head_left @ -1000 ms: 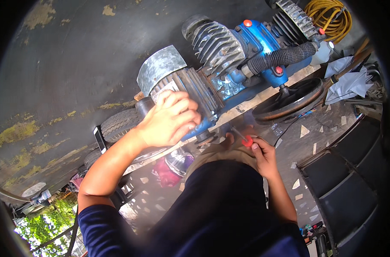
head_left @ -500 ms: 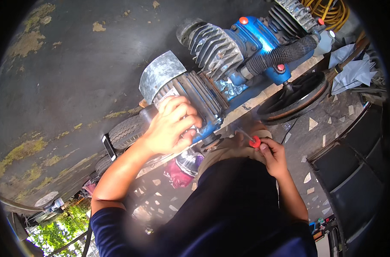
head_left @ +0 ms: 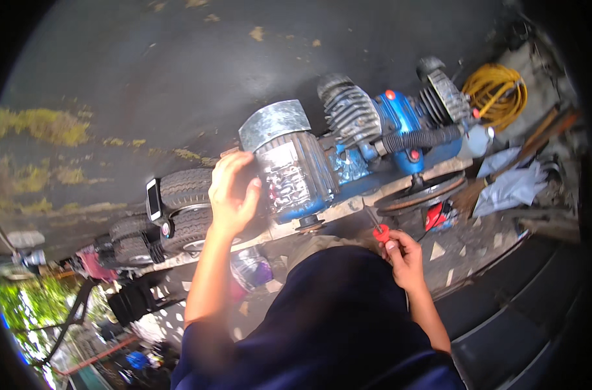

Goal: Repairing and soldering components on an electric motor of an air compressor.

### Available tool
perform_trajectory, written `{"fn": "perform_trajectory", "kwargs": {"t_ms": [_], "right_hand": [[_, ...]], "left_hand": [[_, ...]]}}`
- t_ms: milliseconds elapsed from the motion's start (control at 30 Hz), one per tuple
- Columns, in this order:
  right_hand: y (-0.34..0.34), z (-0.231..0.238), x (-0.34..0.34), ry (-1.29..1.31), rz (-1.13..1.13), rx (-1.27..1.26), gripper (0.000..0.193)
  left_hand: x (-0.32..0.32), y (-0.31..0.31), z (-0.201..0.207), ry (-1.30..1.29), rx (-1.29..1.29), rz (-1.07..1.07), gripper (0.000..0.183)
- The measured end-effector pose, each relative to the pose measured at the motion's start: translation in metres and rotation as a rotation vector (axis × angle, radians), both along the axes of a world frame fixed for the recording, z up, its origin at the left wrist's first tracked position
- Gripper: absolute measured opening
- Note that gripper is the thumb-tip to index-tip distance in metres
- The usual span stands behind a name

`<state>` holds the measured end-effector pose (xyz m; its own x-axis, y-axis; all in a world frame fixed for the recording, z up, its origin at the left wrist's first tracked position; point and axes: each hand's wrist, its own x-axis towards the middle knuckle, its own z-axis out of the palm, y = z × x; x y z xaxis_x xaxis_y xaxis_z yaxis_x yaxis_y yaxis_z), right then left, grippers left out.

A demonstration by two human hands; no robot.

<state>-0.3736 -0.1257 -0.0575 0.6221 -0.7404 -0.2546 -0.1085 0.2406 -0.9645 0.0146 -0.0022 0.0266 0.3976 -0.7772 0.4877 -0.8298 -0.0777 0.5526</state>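
Note:
My left hand (head_left: 234, 195) is just left of a finned electric motor (head_left: 286, 172), its fingers apart and holding nothing. The motor is blue and grey, with a shiny patch on its near face and a curved bare-metal cover (head_left: 275, 123) at its far end. My right hand (head_left: 405, 260) grips a screwdriver (head_left: 381, 233) by its red handle, the shaft pointing up and away from me. Its tip is near the front edge of the machine. Right of the motor is a blue compressor pump (head_left: 400, 120) with finned cylinders and a black ribbed hose (head_left: 423, 139).
A black pulley wheel (head_left: 423, 196) stands in front of the pump. Tyres (head_left: 185, 188) lie at the left, with a phone (head_left: 154, 199) propped against them. At the right are a coiled yellow hose (head_left: 497, 97), a broom (head_left: 478, 192) and grey plastic sheeting (head_left: 514, 188).
My left hand has come off the motor to its left side, and its fingers have spread. The view has swung to the left, showing more tyres. My right hand still holds the screwdriver.

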Motion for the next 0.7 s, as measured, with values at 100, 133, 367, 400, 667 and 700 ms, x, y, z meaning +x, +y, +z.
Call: {"fn": "perform_trajectory", "kwargs": {"t_ms": [100,133,367,400,667,700], "right_hand": [[-0.017,0.021,0.011,0.011,0.104,-0.053,0.024],[-0.023,0.019,0.013,-0.017,0.124,-0.081,0.023],[-0.045,0.026,0.025,0.014,0.202,-0.081,0.024],[-0.047,0.036,0.03,0.018,0.219,-0.175,0.025],[-0.101,0.179,0.143,0.144,0.405,-1.068,0.02],[-0.104,0.193,0.16,0.178,0.417,-1.127,0.019]], "left_hand": [[-0.013,0.029,-0.021,-0.009,-0.024,0.208,0.034],[-0.021,0.033,-0.026,0.016,-0.026,0.247,0.033],[-0.035,0.039,-0.052,0.23,0.003,0.362,0.038],[-0.034,0.037,-0.05,0.256,-0.004,0.35,0.04],[-0.016,0.037,-0.047,0.344,0.013,0.178,0.048],[-0.015,0.039,-0.047,0.357,0.004,0.176,0.048]]}}
